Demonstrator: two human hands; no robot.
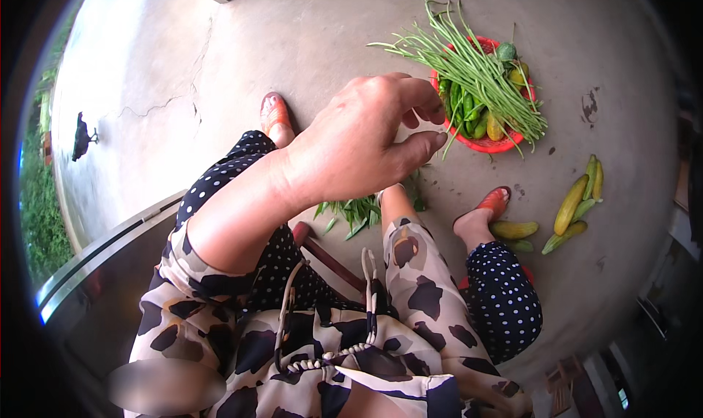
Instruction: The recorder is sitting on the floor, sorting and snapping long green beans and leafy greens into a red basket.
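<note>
My left hand is raised close to the camera, fingers curled and thumb apart, with nothing visible between them. Behind its fingertips stands a red plastic basket on the floor. Long green beans lie across it, over green peppers and yellow-green cucumbers. My right forearm reaches down in the middle, but the left hand hides its hand. Beside that forearm, a heap of green leaves rests on the floor, partly covered by my left arm.
Several yellow and green cucumbers lie on the concrete floor at right, two beside my sandalled foot. Between my legs runs a dark red bar. A metal-edged panel stands at left. Farther off is a dark bird.
</note>
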